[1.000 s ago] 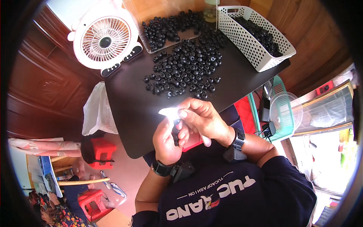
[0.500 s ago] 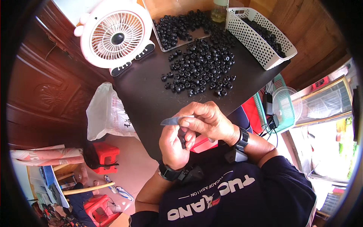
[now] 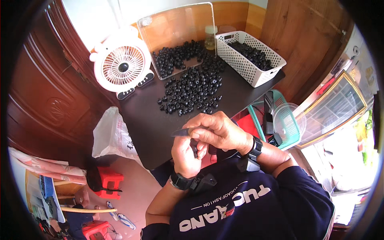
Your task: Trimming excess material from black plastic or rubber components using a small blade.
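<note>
My right hand (image 3: 222,134) is closed in a pinch on a small knife, whose short pointed blade (image 3: 181,132) sticks out to the left. The blade lies across the top of my left hand (image 3: 185,158), beside its thumb. The fingers of my left hand are curled round a small dark piece (image 3: 195,149), mostly hidden by them; its kind I cannot make out. Both hands meet in front of my chest, over the near edge of the dark table (image 3: 150,136). Beyond them lies a heap of small black round pieces with holes (image 3: 192,90).
At the table's back left stands a white fan (image 3: 123,68). A clear plastic bin (image 3: 146,46) lies tipped behind the heap, near a lidded jar (image 3: 210,38). A white perforated basket (image 3: 266,80) holds more black pieces. A white bag (image 3: 110,134) hangs at the left edge.
The whole view has tilted up, showing more of the wall and basket. Both hands keep nearly the same hold, and the blade looks darker and slightly turned.
</note>
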{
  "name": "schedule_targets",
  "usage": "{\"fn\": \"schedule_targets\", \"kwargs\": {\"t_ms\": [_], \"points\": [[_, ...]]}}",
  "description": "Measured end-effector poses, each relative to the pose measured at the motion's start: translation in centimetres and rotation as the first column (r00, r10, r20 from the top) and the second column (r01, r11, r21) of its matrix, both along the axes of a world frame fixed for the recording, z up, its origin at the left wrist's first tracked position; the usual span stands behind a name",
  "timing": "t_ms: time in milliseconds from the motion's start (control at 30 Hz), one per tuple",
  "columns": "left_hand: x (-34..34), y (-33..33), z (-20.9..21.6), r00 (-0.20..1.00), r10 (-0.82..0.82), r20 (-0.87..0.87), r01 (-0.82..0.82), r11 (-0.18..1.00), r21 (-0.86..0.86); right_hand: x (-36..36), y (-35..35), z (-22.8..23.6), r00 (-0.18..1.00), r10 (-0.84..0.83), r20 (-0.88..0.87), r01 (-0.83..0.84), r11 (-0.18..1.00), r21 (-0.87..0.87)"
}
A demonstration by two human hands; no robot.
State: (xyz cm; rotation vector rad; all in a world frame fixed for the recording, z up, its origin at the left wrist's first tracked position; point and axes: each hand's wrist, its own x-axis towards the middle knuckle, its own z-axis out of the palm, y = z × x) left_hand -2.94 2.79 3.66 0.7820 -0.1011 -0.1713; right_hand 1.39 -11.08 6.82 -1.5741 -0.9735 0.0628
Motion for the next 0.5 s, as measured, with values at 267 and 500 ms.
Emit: {"fn": "schedule_targets", "kwargs": {"t_ms": [267, 500], "points": [[-0.7, -1.9, 0.6, 0.997, 0.022, -0.068, -0.022, 1.0, 0.004, -1.4, -1.9, -0.2, 0.876, 0.09, -0.473, 0.033, 0.969, 0.246], [0.5, -0.9, 1.4, 0.998, -0.047, -0.03, 0.046, 0.999, -0.024, -0.3, -2.5, -2.2, 0.817, 0.115, -0.565, 0.102, 0.936, 0.338]]}}
